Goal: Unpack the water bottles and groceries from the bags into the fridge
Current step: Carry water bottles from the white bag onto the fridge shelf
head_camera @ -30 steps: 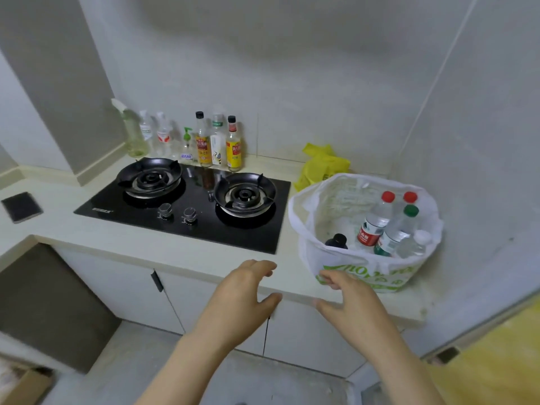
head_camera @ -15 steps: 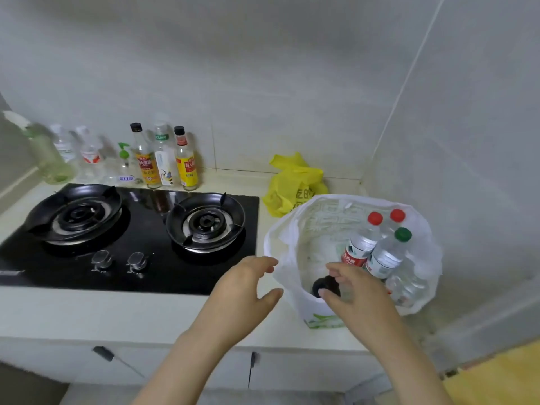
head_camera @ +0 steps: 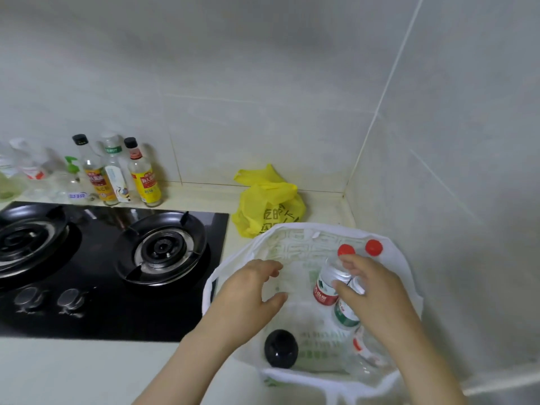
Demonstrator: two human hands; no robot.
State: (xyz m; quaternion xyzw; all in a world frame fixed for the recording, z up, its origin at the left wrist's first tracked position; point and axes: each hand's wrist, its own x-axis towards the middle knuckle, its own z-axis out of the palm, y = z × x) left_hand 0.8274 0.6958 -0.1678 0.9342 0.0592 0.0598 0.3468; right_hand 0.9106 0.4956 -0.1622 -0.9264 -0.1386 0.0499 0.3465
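Note:
A white plastic bag (head_camera: 295,241) stands open on the counter's right end. Inside it stand water bottles: one with a red cap and red label (head_camera: 326,287), a second red cap (head_camera: 373,247) behind it, a green-labelled bottle (head_camera: 344,315) and a black-capped bottle (head_camera: 281,348). My right hand (head_camera: 377,296) is inside the bag, fingers curling around the red-labelled bottle's shoulder without closing on it. My left hand (head_camera: 251,296) hovers open over the bag's left rim. A crumpled yellow bag (head_camera: 268,203) lies behind.
A black two-burner gas hob (head_camera: 117,270) fills the counter to the left. Several sauce and cleaning bottles (head_camera: 117,173) line the back wall. Tiled walls close off the back and the right side.
I have stepped closer and look down into the bag. Both hands moved forward from the counter edge into the bag's mouth; my right hand reached the red-labelled bottle.

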